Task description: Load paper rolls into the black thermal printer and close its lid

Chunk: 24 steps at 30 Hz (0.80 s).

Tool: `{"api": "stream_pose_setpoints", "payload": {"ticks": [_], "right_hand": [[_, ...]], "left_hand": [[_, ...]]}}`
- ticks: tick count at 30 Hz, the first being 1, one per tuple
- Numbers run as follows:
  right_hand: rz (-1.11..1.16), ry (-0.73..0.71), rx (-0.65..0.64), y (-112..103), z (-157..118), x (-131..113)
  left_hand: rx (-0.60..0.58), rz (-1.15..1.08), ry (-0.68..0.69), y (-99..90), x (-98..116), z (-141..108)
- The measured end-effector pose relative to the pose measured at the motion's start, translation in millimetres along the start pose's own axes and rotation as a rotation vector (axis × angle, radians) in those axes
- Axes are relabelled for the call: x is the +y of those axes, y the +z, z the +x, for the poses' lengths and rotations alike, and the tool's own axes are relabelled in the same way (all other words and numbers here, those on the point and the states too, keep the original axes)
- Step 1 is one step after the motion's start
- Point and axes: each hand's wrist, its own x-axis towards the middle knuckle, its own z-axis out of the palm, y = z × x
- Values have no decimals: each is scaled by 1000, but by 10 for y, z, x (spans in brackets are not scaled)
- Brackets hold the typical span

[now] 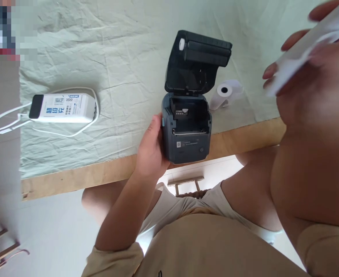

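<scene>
My left hand point(151, 150) is wrapped round the left side of a dark grey label printer point(187, 148) near the table's front edge. The printer's lid stands raised, showing a black compartment with a small white label inside. At the upper right, my right hand point(322, 73) holds a white paper roll point(308, 46) with a dark core end; the hand and the paper's loose edge are blurred. A smaller white paper roll point(224, 90) lies on the cloth just right of the printer, its loose end spread behind it.
A white power strip point(67, 108) with white cables lies on the left of the pale green cloth point(123, 77). The wooden table edge point(106, 171) runs in front of my body. Wooden stool parts point(187, 181) show below the edge and at the lower left.
</scene>
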Motion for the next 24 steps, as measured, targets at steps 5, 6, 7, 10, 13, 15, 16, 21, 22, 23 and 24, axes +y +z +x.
{"api": "stream_pose_setpoints", "payload": {"ticks": [5, 6, 7, 10, 13, 15, 16, 21, 22, 23, 24], "right_hand": [[-26, 59, 132, 10, -40, 374], [-117, 42, 87, -1, -70, 365], [-217, 20, 45, -15, -96, 342], [-439, -11, -9, -53, -130, 269], [-565, 58, -14, -80, -121, 262], [-643, 133, -62, -96, -127, 271], [-657, 122, -85, -99, -141, 265], [-427, -471, 105, 24, -283, 48], [-388, -534, 97, 77, -306, -10], [-369, -563, 50, 132, -322, -57], [-376, -551, -31, 185, -330, -89]], "left_hand": [[8, -10, 7, 1, 0, -7], [8, -12, 6, 5, 0, -8], [8, -14, 6, 9, 1, -8], [9, -20, -4, 21, 12, -8], [17, -16, -21, 35, 30, -9], [36, -11, -21, 44, 40, -10], [43, -9, -20, 46, 44, -11], [9, -10, -18, 28, 40, -11], [0, -3, -19, 19, 38, -10], [-3, 8, -19, 11, 37, -9], [-3, 22, -21, 4, 36, -8]]}}
